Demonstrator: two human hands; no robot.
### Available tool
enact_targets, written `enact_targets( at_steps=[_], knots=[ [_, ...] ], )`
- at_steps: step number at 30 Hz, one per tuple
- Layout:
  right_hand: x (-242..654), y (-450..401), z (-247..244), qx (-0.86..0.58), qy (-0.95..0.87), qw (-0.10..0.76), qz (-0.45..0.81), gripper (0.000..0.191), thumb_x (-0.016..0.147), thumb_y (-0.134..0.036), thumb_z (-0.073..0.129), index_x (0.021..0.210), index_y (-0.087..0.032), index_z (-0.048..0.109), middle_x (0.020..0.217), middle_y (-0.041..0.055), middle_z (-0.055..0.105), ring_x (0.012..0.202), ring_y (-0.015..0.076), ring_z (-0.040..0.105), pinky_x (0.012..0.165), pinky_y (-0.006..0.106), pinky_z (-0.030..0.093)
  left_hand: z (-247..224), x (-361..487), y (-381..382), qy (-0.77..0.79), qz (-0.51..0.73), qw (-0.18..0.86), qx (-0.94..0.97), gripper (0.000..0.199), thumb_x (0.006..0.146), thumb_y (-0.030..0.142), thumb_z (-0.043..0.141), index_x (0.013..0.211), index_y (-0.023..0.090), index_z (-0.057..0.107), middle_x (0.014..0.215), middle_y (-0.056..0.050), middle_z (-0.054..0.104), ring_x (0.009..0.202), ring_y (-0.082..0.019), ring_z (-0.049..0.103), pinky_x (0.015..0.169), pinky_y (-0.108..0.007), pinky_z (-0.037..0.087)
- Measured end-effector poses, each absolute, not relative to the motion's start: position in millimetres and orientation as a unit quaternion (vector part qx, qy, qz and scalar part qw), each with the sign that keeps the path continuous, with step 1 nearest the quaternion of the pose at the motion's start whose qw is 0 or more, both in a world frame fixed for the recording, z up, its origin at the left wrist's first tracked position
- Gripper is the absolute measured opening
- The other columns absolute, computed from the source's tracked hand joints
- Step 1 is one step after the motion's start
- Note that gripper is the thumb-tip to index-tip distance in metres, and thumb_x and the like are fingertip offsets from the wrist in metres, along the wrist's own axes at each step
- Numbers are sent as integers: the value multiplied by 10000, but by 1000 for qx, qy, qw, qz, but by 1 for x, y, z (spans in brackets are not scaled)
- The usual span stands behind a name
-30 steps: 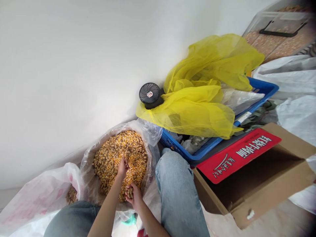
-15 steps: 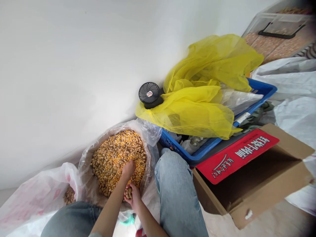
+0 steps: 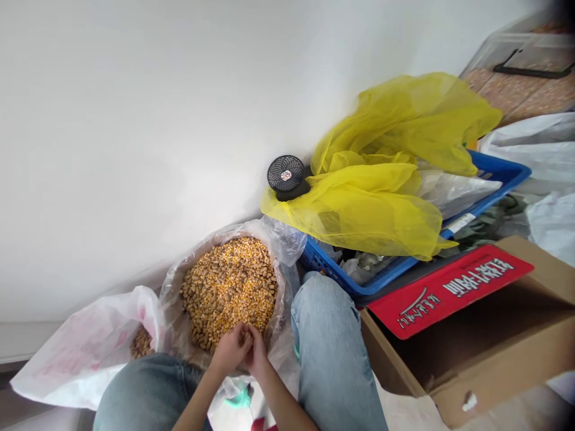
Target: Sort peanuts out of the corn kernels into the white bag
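A plastic-lined bag holds a mix of unshelled peanuts and yellow corn kernels. Over its near edge my two hands meet. My left hand has its fingers closed in a pinch against the other hand; whatever is between them is too small to make out. My right hand is curled, palm inward, around peanuts that are now mostly hidden by the fingers.
Left of the bag lies a white sack with more nuts inside. A small black fan stands by a blue basket draped with yellow mesh. An open cardboard box is beside my right knee.
My left hand has come back from the middle of the pile to meet my right hand. The peanuts seen in my right hand are now covered. The view has shifted slightly left.
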State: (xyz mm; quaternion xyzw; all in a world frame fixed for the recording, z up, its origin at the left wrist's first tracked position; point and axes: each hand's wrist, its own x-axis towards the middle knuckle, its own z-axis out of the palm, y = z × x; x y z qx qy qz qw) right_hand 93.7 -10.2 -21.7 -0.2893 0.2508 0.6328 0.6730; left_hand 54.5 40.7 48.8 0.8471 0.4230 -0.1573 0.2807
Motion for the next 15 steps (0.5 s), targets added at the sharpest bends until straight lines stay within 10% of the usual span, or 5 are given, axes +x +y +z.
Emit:
enact_targets(
  at_steps=[15],
  knots=[
    [79, -29, -17, -292, 209, 637, 682, 214, 597, -375, 613, 561, -184, 524, 544, -17, 561, 516, 110, 526, 473, 214, 387, 72, 30, 11, 404, -172, 187, 879, 309, 834, 343, 278, 1029, 227, 488, 961, -69, 618, 851, -182, 580, 722, -277, 431]
  ],
)
